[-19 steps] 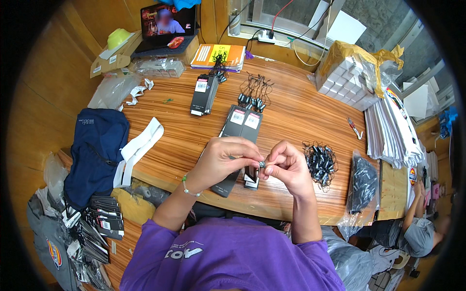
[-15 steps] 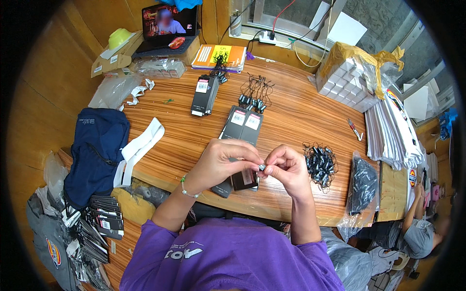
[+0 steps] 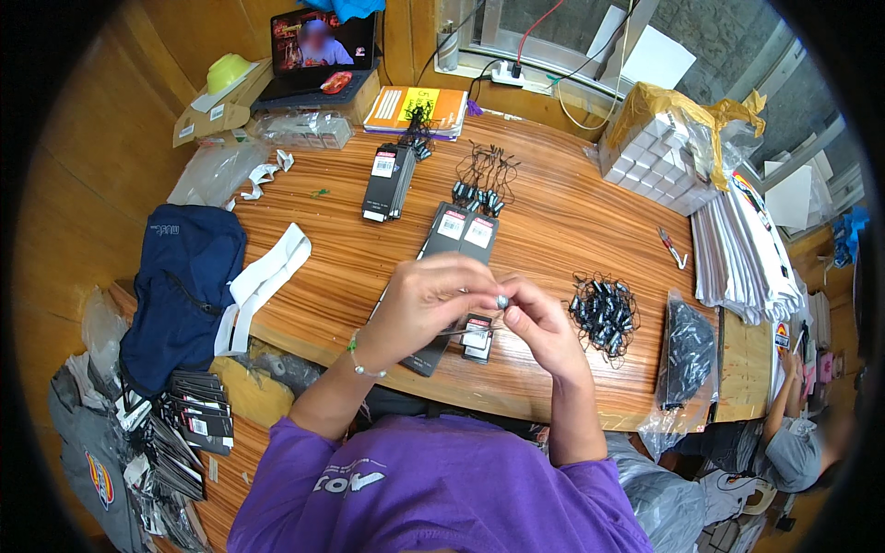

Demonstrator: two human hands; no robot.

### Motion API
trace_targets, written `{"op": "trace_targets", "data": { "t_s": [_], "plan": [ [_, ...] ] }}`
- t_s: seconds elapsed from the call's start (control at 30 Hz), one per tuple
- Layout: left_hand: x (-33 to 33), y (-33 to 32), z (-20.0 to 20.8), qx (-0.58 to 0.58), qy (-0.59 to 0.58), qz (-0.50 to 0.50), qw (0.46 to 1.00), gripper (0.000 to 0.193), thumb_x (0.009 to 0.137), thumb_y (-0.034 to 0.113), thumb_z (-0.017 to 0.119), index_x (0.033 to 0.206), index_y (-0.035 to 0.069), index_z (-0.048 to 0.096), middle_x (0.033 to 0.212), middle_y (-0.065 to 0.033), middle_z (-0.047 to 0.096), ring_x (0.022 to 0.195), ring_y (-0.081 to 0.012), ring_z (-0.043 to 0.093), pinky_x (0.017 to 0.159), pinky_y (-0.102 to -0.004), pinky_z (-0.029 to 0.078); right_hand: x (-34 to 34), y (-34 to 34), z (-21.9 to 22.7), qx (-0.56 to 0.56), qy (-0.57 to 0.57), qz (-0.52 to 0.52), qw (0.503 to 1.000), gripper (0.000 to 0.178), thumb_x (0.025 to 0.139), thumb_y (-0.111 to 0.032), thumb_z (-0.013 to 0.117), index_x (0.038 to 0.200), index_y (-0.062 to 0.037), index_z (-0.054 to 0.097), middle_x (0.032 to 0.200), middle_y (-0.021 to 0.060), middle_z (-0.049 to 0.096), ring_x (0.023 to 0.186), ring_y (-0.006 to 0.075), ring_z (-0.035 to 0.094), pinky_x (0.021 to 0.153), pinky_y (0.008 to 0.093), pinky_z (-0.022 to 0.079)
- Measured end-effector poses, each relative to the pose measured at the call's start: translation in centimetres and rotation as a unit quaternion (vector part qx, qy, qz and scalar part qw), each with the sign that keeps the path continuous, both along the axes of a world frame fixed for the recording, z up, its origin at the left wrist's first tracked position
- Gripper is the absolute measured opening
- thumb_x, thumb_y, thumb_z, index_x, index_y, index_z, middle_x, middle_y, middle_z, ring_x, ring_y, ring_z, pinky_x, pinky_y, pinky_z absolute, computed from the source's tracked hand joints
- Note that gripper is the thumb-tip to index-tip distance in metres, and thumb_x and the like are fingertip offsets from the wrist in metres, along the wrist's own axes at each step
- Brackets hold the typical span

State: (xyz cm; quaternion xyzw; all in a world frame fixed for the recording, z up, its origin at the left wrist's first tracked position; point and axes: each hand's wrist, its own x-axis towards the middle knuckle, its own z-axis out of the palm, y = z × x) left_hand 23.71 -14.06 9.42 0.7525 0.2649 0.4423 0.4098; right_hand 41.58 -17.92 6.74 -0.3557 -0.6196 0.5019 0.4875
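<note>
My left hand (image 3: 429,300) and my right hand (image 3: 546,330) meet above the front of the table, both closed in a pinch. Between their fingertips is a small grey-black hang-tag string seal (image 3: 502,301), with a thin cord partly hidden by the fingers. Just below them lies a black hang tag with a white sticker (image 3: 477,339). Black hang tags (image 3: 458,235) extend under and beyond my left hand, with several corded seals (image 3: 479,198) at their far end. To the right of my right hand is a tangled pile of black corded seals (image 3: 604,315).
Another black tag stack (image 3: 387,184) lies farther back, near orange notebooks (image 3: 442,106). A laptop (image 3: 318,46) stands back left. White boxes in plastic (image 3: 654,161), folded white cloth (image 3: 742,249) and a bag of seals (image 3: 690,355) line the right. A navy bag (image 3: 180,286) is left.
My hands have shifted slightly, and my right fingers have turned around the seal. The tag below the hands now shows its white sticker more plainly.
</note>
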Motion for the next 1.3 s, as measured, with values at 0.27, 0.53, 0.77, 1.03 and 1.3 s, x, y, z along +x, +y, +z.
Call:
{"op": "trace_targets", "data": {
  "t_s": [0.27, 0.53, 0.77, 1.03, 1.3],
  "plan": [
    [0.9, 1.2, -3.5, 0.029, 0.024, 0.044, 0.998, 0.051, 0.073, 0.017, 0.072, 0.116, 0.003, 0.047, 0.107, -0.0116, 0.054, 0.098, -0.0213, 0.054, 0.084, -0.0317, 0.044, -0.1, 1.9, -2.3, -0.158, 0.228, -0.057, 0.959, 0.028, 0.093, -0.027, 0.048, 0.081, -0.0045, 0.059, 0.075, 0.0002, 0.056, 0.074, 0.0092, 0.050, 0.069, 0.0233, 0.039],
    [3.1, -1.3, -6.8, -0.120, -0.023, 0.033, 0.992, 0.032, 0.084, 0.002, 0.054, 0.115, 0.003, 0.045, 0.100, -0.0137, 0.061, 0.091, -0.0286, 0.061, 0.079, -0.0324, 0.046, -0.1, 1.7, -3.0, -0.131, 0.257, -0.105, 0.952, 0.016, 0.093, -0.021, 0.048, 0.092, -0.0060, 0.054, 0.086, -0.0001, 0.052, 0.081, 0.0087, 0.045, 0.074, 0.0224, 0.036],
    [2.9, 1.9, -6.6, -0.192, 0.012, -0.013, 0.981, 0.025, 0.084, -0.004, 0.054, 0.108, 0.000, 0.050, 0.097, -0.0020, 0.058, 0.090, -0.0064, 0.056, 0.074, -0.0203, 0.047, 2.8, 5.8, -1.4, -0.135, 0.210, -0.098, 0.963, 0.029, 0.096, -0.030, 0.040, 0.081, -0.0083, 0.053, 0.082, 0.0001, 0.049, 0.074, 0.0097, 0.042, 0.067, 0.0234, 0.034],
    [2.6, 11.4, -9.2, -0.222, 0.029, -0.025, 0.974, 0.023, 0.078, -0.006, 0.059, 0.101, -0.001, 0.056, 0.091, -0.0033, 0.062, 0.080, -0.0087, 0.060, 0.067, -0.0207, 0.050, 7.4, 18.5, 0.8, -0.128, 0.107, -0.120, 0.979, 0.032, 0.095, -0.031, 0.039, 0.073, -0.0110, 0.049, 0.070, -0.0016, 0.048, 0.061, 0.0087, 0.041, 0.057, 0.0234, 0.033],
    [4.1, 13.3, -10.0, -0.079, 0.240, 0.073, 0.965, 0.026, 0.072, 0.009, 0.070, 0.097, 0.008, 0.065, 0.090, -0.0052, 0.058, 0.085, -0.0165, 0.054, 0.077, -0.0286, 0.045, 7.6, 25.0, -0.5, -0.168, 0.036, -0.100, 0.980, 0.031, 0.095, -0.031, 0.038, 0.076, -0.0102, 0.051, 0.061, -0.0031, 0.046, 0.045, 0.0075, 0.037, 0.043, 0.0232, 0.032]
  ]
}}
